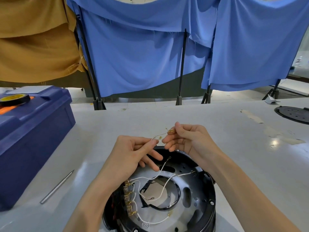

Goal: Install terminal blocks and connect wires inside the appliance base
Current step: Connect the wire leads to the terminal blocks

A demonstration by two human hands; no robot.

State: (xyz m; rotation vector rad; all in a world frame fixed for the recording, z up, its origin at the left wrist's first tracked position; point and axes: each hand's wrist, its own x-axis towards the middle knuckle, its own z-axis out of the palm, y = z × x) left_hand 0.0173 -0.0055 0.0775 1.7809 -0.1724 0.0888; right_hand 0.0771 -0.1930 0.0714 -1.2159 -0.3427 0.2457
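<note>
The round black appliance base lies open on the table in front of me, showing a grey metal plate and several white wires. A row of brass terminals sits along its left inner side. Above the base's far edge, my left hand pinches the end of a thin white wire with a small brass connector. My right hand pinches a brass terminal piece just right of that wire end. The two parts are close together, and I cannot tell if they touch.
A blue plastic toolbox stands at the left with a roll of black tape on its lid. A slim metal tool lies on the table beside it. A black round cover lies far right. Blue and brown cloths hang behind.
</note>
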